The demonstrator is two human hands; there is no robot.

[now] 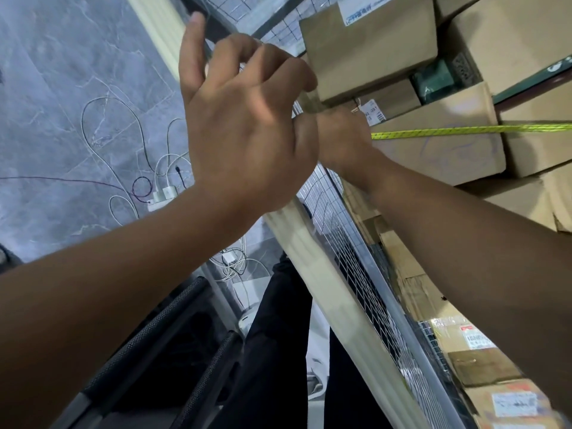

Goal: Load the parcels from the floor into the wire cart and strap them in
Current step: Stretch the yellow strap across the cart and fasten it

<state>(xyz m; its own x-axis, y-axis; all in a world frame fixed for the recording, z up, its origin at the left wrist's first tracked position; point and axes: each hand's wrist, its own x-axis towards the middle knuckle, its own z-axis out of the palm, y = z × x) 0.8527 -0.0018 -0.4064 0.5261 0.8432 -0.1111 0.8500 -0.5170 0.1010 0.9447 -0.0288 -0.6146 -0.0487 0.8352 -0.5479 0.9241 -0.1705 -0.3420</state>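
**Left hand** [247, 134]: back toward the camera. One finger [193, 41] stands straight. The others are curled over, knuckles bunched together; what their tips grip, if anything, is hidden, possibly the cart's top edge.

**Right hand** [342, 140]: touching the left hand's thumb side, closed into a fist round the end of the strap. The fingertips themselves are out of sight.

**Strap** [470, 130]: yellow-green woven cord. It leaves the right fist on the side away from the left hand and runs taut across the box fronts to the frame edge.

**Wire cart** [349, 243]: its mesh wall lies under both wrists and runs down past the right forearm.

**Parcels** [371, 54]: brown cardboard boxes stacked inside the cart, beyond the curled fingers. More labelled ones sit lower, beneath the right forearm.

**Cream ribbed bar** [312, 274]: just outside the mesh, passing behind the left hand.

**Grey floor** [62, 88]: on the straight finger's side, with white cables [102, 128] and chargers [164, 193].

**Black mesh chair** [148, 335]: under the left forearm.
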